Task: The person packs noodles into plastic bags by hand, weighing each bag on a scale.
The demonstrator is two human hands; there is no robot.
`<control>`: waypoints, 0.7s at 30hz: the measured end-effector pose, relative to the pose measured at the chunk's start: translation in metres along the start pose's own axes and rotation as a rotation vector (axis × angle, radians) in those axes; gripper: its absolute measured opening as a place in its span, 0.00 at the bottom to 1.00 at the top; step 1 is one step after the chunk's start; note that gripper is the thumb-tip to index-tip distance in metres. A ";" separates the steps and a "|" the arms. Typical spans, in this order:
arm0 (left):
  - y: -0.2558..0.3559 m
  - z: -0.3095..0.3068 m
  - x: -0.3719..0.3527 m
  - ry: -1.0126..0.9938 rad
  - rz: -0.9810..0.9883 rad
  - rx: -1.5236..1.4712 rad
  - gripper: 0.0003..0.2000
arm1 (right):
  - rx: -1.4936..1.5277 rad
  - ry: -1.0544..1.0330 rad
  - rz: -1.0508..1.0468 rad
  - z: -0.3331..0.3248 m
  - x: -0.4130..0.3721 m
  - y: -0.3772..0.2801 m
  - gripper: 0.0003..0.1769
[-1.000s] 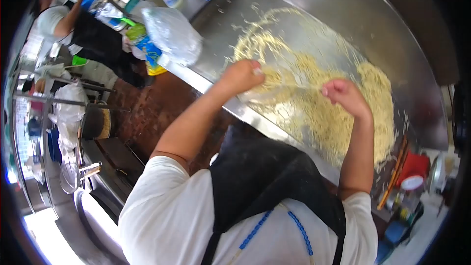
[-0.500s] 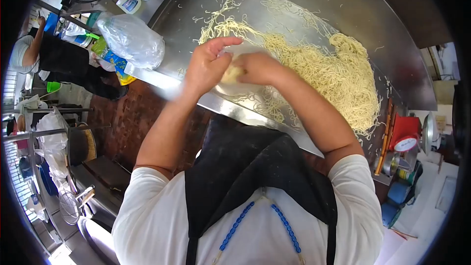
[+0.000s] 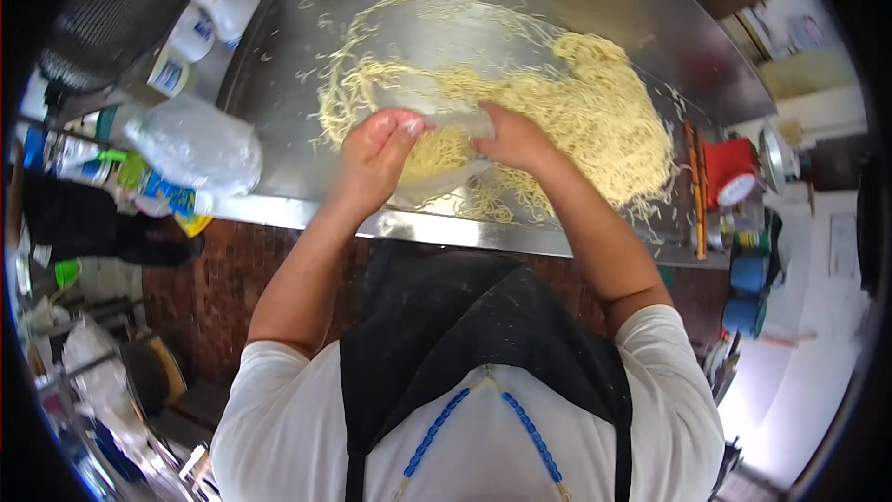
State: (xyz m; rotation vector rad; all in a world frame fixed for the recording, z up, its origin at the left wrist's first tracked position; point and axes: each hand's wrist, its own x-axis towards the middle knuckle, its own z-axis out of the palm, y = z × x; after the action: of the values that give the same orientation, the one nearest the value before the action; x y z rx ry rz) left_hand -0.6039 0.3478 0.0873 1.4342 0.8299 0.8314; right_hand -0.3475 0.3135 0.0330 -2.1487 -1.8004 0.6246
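A clear plastic bag [image 3: 413, 191] with a portion of yellow noodles [image 3: 439, 153] in it is between my hands, over the front of the metal worktop [image 3: 283, 98]. My left hand [image 3: 373, 156] is closed, pinching the bag's left edge between thumb and fingers. On the other side, my right hand [image 3: 518, 138] has thumb and forefinger at the bag's right edge, seemingly gripping it; its other fingers are partly hidden. A large heap of loose noodles [image 3: 604, 130] lies beyond and to the right of my right hand. Thin strands are scattered beyond my left hand.
A bundle of clear plastic bags [image 3: 200, 149] lies at the worktop's left end, near white jugs [image 3: 193, 34] and a fan [image 3: 107, 23]. At right are wooden rods [image 3: 695, 191] and a red scale [image 3: 729, 172]. Another person in dark clothing [image 3: 70, 218] stands far left.
My hands have moved apart, and the bag with noodles now shows between them. My right hand has come out from over the noodles in the bag. The camera view has turned slightly.
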 end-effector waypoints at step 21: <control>0.069 0.224 -0.067 -0.095 0.377 -0.074 0.07 | 1.245 0.200 0.135 -0.139 -0.346 0.126 0.08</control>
State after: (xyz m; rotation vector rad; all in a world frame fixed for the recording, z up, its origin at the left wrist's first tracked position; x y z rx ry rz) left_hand -0.4399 0.1783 0.1502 1.5750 0.4567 1.0558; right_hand -0.2177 -0.0395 0.1476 -1.3497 -0.7371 1.1069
